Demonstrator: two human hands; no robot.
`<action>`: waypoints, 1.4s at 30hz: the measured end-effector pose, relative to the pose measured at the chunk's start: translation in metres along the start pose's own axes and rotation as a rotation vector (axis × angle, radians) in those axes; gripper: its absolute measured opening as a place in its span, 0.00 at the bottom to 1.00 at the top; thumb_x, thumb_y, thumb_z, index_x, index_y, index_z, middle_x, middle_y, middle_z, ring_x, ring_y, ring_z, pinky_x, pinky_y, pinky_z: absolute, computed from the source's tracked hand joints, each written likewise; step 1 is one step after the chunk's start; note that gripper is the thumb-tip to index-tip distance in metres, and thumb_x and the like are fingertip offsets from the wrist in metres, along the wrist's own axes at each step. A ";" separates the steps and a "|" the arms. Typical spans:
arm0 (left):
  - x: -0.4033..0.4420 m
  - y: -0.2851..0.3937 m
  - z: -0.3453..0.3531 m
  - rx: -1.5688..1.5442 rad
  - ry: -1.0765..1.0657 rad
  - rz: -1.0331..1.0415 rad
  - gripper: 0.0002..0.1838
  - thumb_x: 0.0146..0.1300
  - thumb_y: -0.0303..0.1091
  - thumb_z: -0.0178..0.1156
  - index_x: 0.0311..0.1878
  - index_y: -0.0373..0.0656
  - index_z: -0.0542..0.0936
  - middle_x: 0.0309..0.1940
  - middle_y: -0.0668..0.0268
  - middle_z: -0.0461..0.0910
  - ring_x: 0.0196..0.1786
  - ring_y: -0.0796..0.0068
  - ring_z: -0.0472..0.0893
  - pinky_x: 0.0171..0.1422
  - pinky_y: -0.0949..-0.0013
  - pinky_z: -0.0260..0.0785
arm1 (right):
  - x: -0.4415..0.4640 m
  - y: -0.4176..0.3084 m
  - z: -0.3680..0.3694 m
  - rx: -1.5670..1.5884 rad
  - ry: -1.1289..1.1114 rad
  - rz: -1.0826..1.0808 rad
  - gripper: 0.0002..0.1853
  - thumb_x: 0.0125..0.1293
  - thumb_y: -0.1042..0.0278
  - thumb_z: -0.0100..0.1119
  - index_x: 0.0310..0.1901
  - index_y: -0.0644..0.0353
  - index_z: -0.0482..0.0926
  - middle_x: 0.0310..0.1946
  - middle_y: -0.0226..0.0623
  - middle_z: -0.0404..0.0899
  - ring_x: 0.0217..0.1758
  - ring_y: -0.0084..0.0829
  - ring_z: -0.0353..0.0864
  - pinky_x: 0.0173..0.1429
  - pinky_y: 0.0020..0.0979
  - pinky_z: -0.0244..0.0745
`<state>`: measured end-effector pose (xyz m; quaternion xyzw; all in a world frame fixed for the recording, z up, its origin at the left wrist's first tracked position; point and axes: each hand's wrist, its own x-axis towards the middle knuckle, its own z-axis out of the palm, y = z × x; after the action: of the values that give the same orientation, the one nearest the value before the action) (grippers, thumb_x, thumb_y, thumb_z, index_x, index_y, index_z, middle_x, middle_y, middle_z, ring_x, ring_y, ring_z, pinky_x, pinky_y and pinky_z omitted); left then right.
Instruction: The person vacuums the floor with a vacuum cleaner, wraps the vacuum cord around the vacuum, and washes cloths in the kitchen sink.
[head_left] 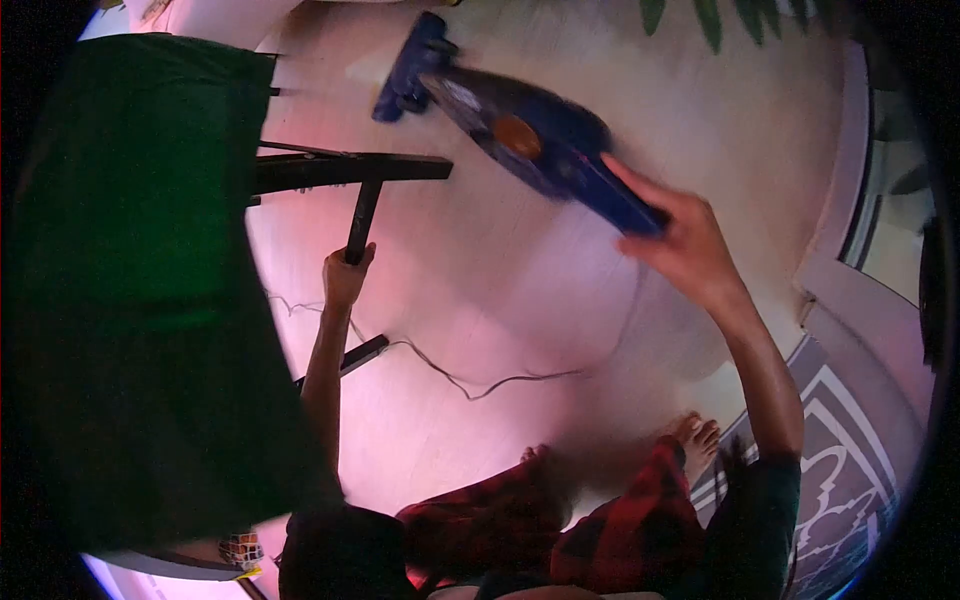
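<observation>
My right hand [685, 240] is wrapped round the rear handle of a blue handheld vacuum cleaner [540, 140], held over the floor. Its wide blue head [412, 70] points to the upper left, near the end of a black metal bar. The vacuum looks slightly blurred. My left hand [345, 278] grips the lower end of a short black bar [365, 215], which joins a longer black leg [350, 170] beside the green cloth.
A dark green cloth [150, 280] covers a large surface at left. A thin cable [470, 392] winds over the pale floor [430, 300]. Green leaves [708, 22] hang at the top. A patterned mat [835, 450] lies at lower right, beside my feet.
</observation>
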<state>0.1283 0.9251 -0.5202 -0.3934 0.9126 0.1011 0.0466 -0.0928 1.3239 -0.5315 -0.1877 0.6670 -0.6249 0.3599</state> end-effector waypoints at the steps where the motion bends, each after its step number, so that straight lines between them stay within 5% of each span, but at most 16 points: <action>1: 0.004 -0.006 0.004 -0.044 -0.011 -0.005 0.21 0.52 0.42 0.62 0.13 0.39 0.69 0.07 0.69 0.60 0.13 0.82 0.58 0.18 0.70 0.51 | 0.028 0.006 0.017 -0.009 0.036 -0.046 0.33 0.44 0.77 0.58 0.57 0.50 0.68 0.38 0.38 0.79 0.32 0.20 0.75 0.42 0.23 0.70; 3: 0.004 -0.007 0.007 -0.102 -0.041 -0.071 0.21 0.52 0.41 0.62 0.13 0.39 0.69 0.06 0.70 0.60 0.12 0.82 0.58 0.17 0.70 0.51 | 0.086 -0.004 0.052 -0.197 0.065 -0.051 0.33 0.44 0.74 0.64 0.57 0.50 0.68 0.41 0.37 0.77 0.41 0.20 0.74 0.50 0.21 0.66; 10: 0.003 -0.012 0.010 -0.111 -0.007 0.008 0.20 0.53 0.39 0.61 0.12 0.39 0.67 0.07 0.72 0.58 0.15 0.85 0.57 0.17 0.71 0.50 | 0.296 -0.028 0.176 -0.043 0.217 -0.428 0.38 0.36 0.61 0.67 0.55 0.57 0.69 0.45 0.49 0.75 0.44 0.36 0.77 0.50 0.27 0.70; 18: 0.004 -0.012 0.010 -0.160 -0.015 -0.001 0.16 0.53 0.34 0.60 0.15 0.37 0.70 0.07 0.69 0.63 0.13 0.83 0.61 0.17 0.71 0.53 | 0.427 -0.050 0.277 -0.164 0.329 -0.396 0.36 0.39 0.60 0.64 0.54 0.57 0.67 0.44 0.47 0.74 0.47 0.45 0.74 0.52 0.39 0.69; 23: 0.004 -0.014 0.006 -0.117 -0.017 -0.019 0.16 0.53 0.34 0.59 0.15 0.37 0.70 0.06 0.68 0.63 0.12 0.82 0.61 0.17 0.71 0.54 | 0.471 -0.032 0.286 -0.110 0.117 -0.177 0.37 0.40 0.57 0.65 0.56 0.55 0.67 0.46 0.47 0.74 0.49 0.44 0.74 0.53 0.37 0.68; 26: 0.004 -0.020 0.010 -0.108 -0.011 -0.011 0.16 0.53 0.34 0.59 0.14 0.38 0.70 0.06 0.68 0.63 0.12 0.82 0.61 0.17 0.71 0.53 | 0.364 -0.004 0.243 -0.026 0.315 -0.248 0.36 0.41 0.57 0.65 0.56 0.55 0.67 0.46 0.47 0.74 0.48 0.42 0.74 0.53 0.36 0.69; 34: 0.012 -0.047 0.027 -0.315 0.076 0.028 0.15 0.52 0.36 0.61 0.15 0.39 0.71 0.10 0.74 0.62 0.17 0.85 0.60 0.19 0.71 0.54 | 0.140 0.029 0.086 -0.099 0.300 -0.166 0.29 0.47 0.63 0.65 0.53 0.59 0.71 0.41 0.43 0.78 0.42 0.29 0.78 0.49 0.26 0.70; 35: 0.009 -0.035 0.018 -0.153 0.007 -0.024 0.15 0.51 0.36 0.61 0.16 0.38 0.72 0.10 0.75 0.62 0.18 0.85 0.60 0.19 0.72 0.54 | 0.111 0.033 0.068 -0.096 0.311 -0.155 0.28 0.46 0.63 0.65 0.52 0.58 0.71 0.38 0.43 0.78 0.40 0.31 0.79 0.47 0.28 0.71; 37: 0.009 -0.034 0.019 -0.074 0.105 0.163 0.15 0.49 0.39 0.63 0.18 0.38 0.74 0.11 0.64 0.70 0.15 0.76 0.67 0.23 0.66 0.61 | 0.051 0.034 0.031 0.027 0.304 -0.104 0.27 0.47 0.66 0.65 0.52 0.60 0.71 0.36 0.40 0.79 0.38 0.29 0.78 0.46 0.26 0.72; 40: -0.003 0.005 0.002 0.175 0.067 0.016 0.14 0.49 0.44 0.59 0.24 0.41 0.77 0.16 0.55 0.74 0.22 0.57 0.75 0.30 0.59 0.66 | -0.039 0.017 -0.006 0.167 0.363 -0.072 0.25 0.48 0.75 0.64 0.51 0.67 0.71 0.38 0.33 0.77 0.38 0.18 0.74 0.46 0.20 0.70; 42: -0.003 0.008 0.003 0.184 0.087 0.003 0.14 0.49 0.44 0.57 0.25 0.42 0.78 0.19 0.53 0.75 0.26 0.52 0.76 0.33 0.57 0.67 | -0.085 0.006 -0.024 0.107 0.434 -0.014 0.25 0.49 0.76 0.64 0.50 0.68 0.71 0.40 0.32 0.77 0.39 0.19 0.75 0.46 0.21 0.70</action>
<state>0.1246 0.9331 -0.5216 -0.3903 0.9197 -0.0004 0.0429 -0.0519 1.4010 -0.5171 -0.0338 0.6933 -0.6876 0.2131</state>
